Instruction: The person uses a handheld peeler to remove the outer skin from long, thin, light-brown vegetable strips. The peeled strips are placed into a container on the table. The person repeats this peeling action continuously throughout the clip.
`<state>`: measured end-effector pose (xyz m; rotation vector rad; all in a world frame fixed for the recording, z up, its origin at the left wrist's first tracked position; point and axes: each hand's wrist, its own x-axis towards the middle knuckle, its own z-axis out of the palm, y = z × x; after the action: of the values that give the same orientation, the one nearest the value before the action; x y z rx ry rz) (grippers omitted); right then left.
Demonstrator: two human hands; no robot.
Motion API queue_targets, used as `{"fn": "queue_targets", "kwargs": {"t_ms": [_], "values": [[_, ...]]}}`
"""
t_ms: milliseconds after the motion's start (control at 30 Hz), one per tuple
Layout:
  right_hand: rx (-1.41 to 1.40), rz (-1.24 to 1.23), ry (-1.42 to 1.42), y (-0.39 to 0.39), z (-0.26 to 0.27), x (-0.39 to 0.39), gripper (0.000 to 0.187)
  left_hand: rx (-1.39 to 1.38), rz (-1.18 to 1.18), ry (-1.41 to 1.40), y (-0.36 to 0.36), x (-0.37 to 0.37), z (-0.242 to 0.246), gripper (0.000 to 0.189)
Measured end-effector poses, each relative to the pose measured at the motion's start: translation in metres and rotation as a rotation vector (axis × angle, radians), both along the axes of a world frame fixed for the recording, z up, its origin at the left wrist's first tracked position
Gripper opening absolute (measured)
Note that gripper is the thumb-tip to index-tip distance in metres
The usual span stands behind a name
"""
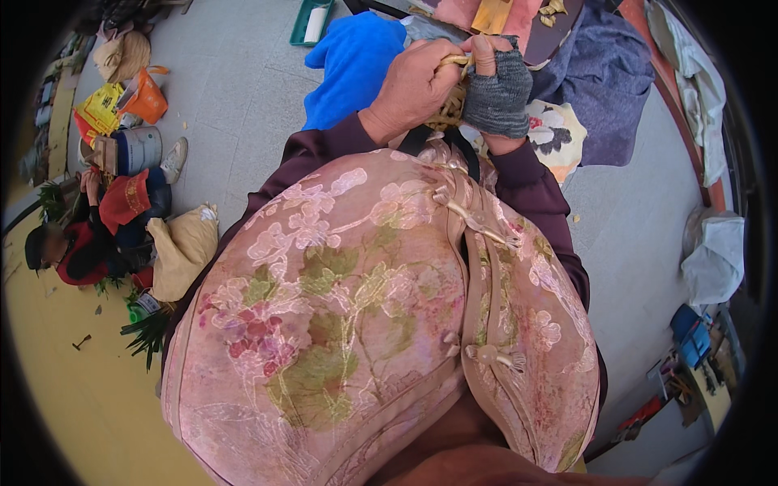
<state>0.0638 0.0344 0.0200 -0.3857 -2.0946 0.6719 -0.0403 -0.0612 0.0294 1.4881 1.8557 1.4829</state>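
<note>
My left hand [414, 82] is bare and curled around a pale yellow plant-fibre strand [454, 59], which loops out beside its fingers. My right hand [499, 91] wears a grey knitted fingerless glove. Its thumb and fingers pinch the same strand, close against the left hand. Below and between the hands shows a braided fibre piece [451, 110], partly hidden by them. How far it extends cannot be seen.
A blue cloth [355, 67] lies left of my hands, near a green tray [302, 23]. Ahead is a wooden block [493, 16]; a grey-purple cloth [608, 91] lies right. At left, a person [124, 206] sits near a bucket [138, 149] and an orange bag [144, 94].
</note>
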Motion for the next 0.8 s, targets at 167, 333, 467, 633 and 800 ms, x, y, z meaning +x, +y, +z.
{"fn": "queue_targets", "kwargs": {"t_ms": [167, 333, 467, 633, 800], "values": [[-1.344, 0.192, 0.272, -0.007, 0.007, -0.009, 0.033, 0.097, 0.054, -0.18, 0.003, 0.002, -0.013, 0.017], [-1.759, 0.417, 0.315, -0.005, 0.002, -0.006, 0.025, 0.355, 0.105, 0.393, 0.004, -0.015, -0.009, 0.022], [-1.859, 0.486, 0.272, -0.018, 0.019, 0.002, 0.023, 0.432, -0.086, 0.114, 0.008, -0.013, -0.004, 0.024], [-1.902, 0.459, 0.262, -0.017, 0.004, -0.001, 0.031, 0.141, -0.077, -0.116, -0.003, -0.008, -0.011, 0.021], [-1.012, 0.142, -0.093, -0.015, 0.021, 0.006, 0.031, 0.179, -0.025, 0.119, 0.006, -0.015, -0.015, 0.015]]}}
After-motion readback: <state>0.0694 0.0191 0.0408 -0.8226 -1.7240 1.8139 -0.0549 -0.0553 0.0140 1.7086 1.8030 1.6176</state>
